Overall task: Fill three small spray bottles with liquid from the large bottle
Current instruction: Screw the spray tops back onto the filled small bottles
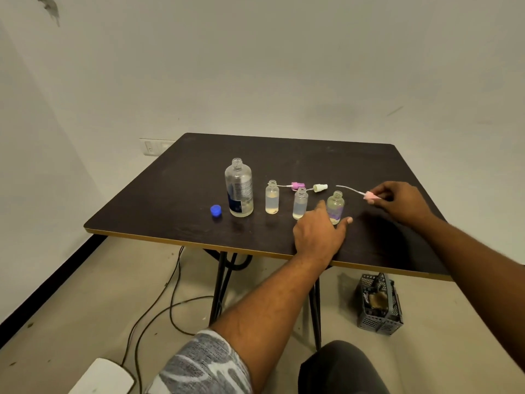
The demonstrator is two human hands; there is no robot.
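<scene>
Big bottle [239, 189] standing uncapped on table [170, 194], liquid sitting low in it. Blue cap [216, 209] lying just left of it. Right of it, three small bottles standing open in a row: first [272, 197], second [300, 203], third [335, 206] farthest out. Behind the row, magenta sprayer [297, 185] and white sprayer [320, 187] lying loose. Left hand [321, 231] sitting at third bottle, spread open, index and thumb straddling its base; firm contact unclear. Right hand [400, 200], beyond third bottle, pinching pale sprayer [370, 195], its tube pointing back toward big bottle.
</scene>
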